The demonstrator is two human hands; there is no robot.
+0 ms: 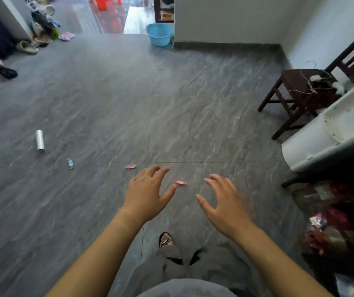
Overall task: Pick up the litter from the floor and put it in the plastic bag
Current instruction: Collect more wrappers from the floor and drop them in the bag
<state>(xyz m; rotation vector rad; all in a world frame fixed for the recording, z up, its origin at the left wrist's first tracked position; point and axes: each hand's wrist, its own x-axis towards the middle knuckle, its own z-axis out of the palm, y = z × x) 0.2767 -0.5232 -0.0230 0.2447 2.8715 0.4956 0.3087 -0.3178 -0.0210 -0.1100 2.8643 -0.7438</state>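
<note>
Three small sweet wrappers lie on the grey tiled floor: a pink one between my two hands, another pink one just left of my left hand, and a pale blue one further left. A white roll, maybe plastic bags, lies beyond that. My left hand hovers with fingers spread, its thumb tip close to the nearest pink wrapper. My right hand is also open and empty, to the right of that wrapper. No opened plastic bag is in view.
A dark wooden chair with cords on it stands at the right, beside a white table edge. A blue basin sits by the far wall. Shoes and clutter line the far left. A black item lies there too.
</note>
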